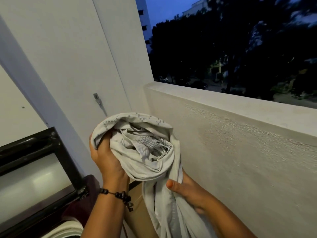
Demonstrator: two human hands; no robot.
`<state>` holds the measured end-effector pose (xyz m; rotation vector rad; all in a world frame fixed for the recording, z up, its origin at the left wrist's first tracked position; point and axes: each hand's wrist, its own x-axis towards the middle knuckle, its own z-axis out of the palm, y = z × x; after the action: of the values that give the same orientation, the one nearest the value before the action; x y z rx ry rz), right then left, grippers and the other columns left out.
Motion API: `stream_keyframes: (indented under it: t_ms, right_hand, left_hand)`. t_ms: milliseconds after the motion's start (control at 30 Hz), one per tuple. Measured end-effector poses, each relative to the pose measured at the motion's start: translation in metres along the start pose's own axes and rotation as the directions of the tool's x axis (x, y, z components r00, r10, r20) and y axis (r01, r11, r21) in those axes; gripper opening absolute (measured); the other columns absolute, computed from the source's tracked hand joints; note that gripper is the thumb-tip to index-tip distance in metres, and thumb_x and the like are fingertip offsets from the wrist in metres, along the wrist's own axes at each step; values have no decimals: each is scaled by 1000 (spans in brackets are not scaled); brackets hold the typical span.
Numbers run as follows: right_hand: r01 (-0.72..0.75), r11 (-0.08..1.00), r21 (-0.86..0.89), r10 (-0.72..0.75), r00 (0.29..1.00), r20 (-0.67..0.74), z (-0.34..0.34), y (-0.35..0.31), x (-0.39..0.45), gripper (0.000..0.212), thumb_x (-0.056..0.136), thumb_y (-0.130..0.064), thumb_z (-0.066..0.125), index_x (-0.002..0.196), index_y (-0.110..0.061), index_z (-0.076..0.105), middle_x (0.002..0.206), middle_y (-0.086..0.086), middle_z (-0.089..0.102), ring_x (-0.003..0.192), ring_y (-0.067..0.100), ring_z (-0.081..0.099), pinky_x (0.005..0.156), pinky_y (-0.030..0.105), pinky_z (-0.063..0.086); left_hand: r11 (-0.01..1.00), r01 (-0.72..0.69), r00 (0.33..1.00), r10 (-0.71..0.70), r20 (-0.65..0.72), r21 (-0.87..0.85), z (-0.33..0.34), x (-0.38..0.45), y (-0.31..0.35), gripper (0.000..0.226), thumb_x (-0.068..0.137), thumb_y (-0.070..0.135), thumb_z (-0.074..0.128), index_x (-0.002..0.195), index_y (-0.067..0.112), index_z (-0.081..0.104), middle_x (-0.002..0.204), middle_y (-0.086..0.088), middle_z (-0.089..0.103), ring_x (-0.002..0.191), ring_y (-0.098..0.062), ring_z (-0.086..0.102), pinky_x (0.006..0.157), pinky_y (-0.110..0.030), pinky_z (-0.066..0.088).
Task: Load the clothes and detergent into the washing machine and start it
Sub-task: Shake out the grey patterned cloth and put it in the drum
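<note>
A person holds a bunched pale grey patterned cotton cloth point(144, 148) chest-high on a balcony at dusk. The left hand point(106, 158), a dark beaded bracelet point(118, 196) on its wrist, curls its fingers into the bundle's left side; the right hand point(187, 191) grips the hanging tail below. A black-framed glass lid point(34, 169) stands lower left, a rough plastered parapet wall point(240, 143) right. No writing is legible.

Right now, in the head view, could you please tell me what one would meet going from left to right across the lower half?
Black-framed glass lid → left hand with its dark beaded bracelet → bundled pale grey patterned cloth → right hand → textured cream parapet wall.
</note>
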<state>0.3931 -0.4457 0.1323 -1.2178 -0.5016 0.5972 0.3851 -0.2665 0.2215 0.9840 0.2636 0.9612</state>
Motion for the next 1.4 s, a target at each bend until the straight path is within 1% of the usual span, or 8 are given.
stream_keyframes:
  t_ms: [133, 267, 400, 667, 767, 933, 1067, 1400]
  right_hand:
    - [43, 995, 87, -26, 981, -190, 7, -9, 6, 102, 32, -76, 81, 124, -42, 49, 115, -29, 64, 107, -10, 58, 90, 12, 46]
    - [154, 988, 17, -139, 928, -345, -3, -22, 15, 68, 65, -38, 81, 127, -36, 53, 116, -15, 69, 108, 5, 65, 98, 30, 49]
    - [226, 962, -153, -269, 873, -406, -27, -37, 17, 62, 74, -6, 80, 124, -30, 52, 111, -4, 71, 98, 12, 70, 83, 31, 57]
    - [242, 674, -698, -444, 888, -120, -35, -68, 21, 69, 64, -11, 83, 124, -32, 55, 113, -10, 65, 102, 4, 62, 85, 28, 51]
    - [289, 544, -788, -432, 901, 33, -27, -82, 19, 65, 66, -15, 82, 124, -32, 55, 115, -6, 60, 105, 7, 58, 87, 29, 50]
    - [272, 605, -748, -342, 937, 64, -31, -88, 10, 91, 66, -23, 86, 139, -40, 35, 128, -8, 51, 117, 7, 51, 94, 30, 47]
    - [122, 770, -626, -117, 992, 50, -53, -76, -3, 129, 59, -37, 91, 145, -55, -3, 152, -9, 23, 139, 6, 29, 110, 27, 34]
    - [33, 955, -295, -13, 997, 72, -63, -29, -3, 129, 43, -53, 91, 143, -51, 10, 150, -13, 35, 132, 5, 45, 108, 25, 40]
  left_hand:
    - [990, -101, 989, 90, 115, 97, -13, -15, -15, 58, 75, 24, 63, 123, -6, 52, 112, -18, 61, 99, -25, 60, 93, -51, 48]
    - [967, -142, 930, 57, 364, 210, -30, -28, -24, 51, 80, 16, 58, 129, 15, 46, 115, -1, 65, 105, -20, 63, 89, -34, 52]
    - [900, -107, 859, -130, 494, 422, -52, -14, -5, 86, 60, 44, 75, 134, 53, 32, 148, 8, 38, 135, -15, 42, 111, -49, 36]
    - [315, -757, 468, -350, 811, 572, 2, -20, 39, 142, 43, 81, 71, 137, 54, -32, 159, 19, -13, 149, -13, -10, 116, -60, -9]
    - [223, -817, 392, -460, 796, 531, 21, -19, 29, 143, 50, 71, 78, 138, 50, -33, 158, 13, 19, 149, -20, 14, 113, -65, -10]
    - [494, -659, 430, -372, 823, 567, 24, -13, 19, 108, 51, 39, 80, 141, 47, 22, 99, 7, 68, 86, -10, 67, 85, -45, 54]
    - [719, -461, 515, -260, 817, 520, 21, -8, 15, 89, 48, 23, 79, 129, 37, 44, 95, 0, 70, 83, -16, 70, 73, -31, 55]
    - [984, -110, 858, 21, 513, 143, 33, -1, 18, 54, 67, 0, 56, 119, 13, 51, 101, 0, 62, 83, -2, 66, 71, -16, 52]
